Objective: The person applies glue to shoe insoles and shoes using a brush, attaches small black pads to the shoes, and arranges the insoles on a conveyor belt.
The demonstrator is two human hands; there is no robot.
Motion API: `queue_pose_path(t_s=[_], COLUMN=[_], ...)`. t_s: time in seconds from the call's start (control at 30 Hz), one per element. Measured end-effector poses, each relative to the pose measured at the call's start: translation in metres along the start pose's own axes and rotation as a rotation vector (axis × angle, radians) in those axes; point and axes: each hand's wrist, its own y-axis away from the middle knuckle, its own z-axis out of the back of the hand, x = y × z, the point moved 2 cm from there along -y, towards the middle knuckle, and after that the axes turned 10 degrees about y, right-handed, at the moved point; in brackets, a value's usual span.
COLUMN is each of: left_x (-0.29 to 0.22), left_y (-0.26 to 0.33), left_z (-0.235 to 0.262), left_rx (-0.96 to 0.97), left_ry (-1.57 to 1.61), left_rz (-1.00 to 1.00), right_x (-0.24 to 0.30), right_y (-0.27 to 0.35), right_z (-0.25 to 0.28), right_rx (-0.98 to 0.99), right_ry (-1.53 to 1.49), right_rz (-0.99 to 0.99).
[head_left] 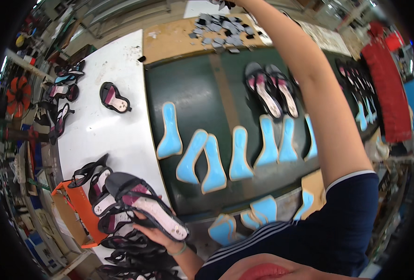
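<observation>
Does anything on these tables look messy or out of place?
The grey and black scraps lie loosely scattered on the brown board, messier than the roughly lined-up blue sole-shaped pieces. One black sandal also sits alone on the white table, apart from the others.

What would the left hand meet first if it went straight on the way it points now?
Beyond the black-edged sandal with a pink-and-white insole that it holds, the left hand would probably first meet the black strappy sandal with a pale insole at its upper left; depth there is unclear.
</observation>
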Motion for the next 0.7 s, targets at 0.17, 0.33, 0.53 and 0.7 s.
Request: queue_pose_path(t_s=[0.17, 0.33, 0.53, 0.7], left_x=[-0.015, -0.011, 0.019, 0.055], left_y=[0.009, 0.036, 0.064, 0.118], left_z=[0.008, -0.007, -0.010, -0.023], left_rx=[0.381, 0.628, 0.785, 0.662], left_ry=[0.167, 0.233, 0.244, 0.071], left_rz=[0.124, 0.302, 0.517, 0.583], right_x=[-0.008, -0.096, -0.143, -0.177], right_y=[0.188, 0.465, 0.726, 0.808], right_z=[0.111, 0.168, 0.185, 0.154], right_rx=[0.184, 0.345, 0.269, -0.042], right_ry=[-0.329, -0.044, 0.133, 0.145], right_rz=[-0.013, -0.237, -0.734, -0.924])
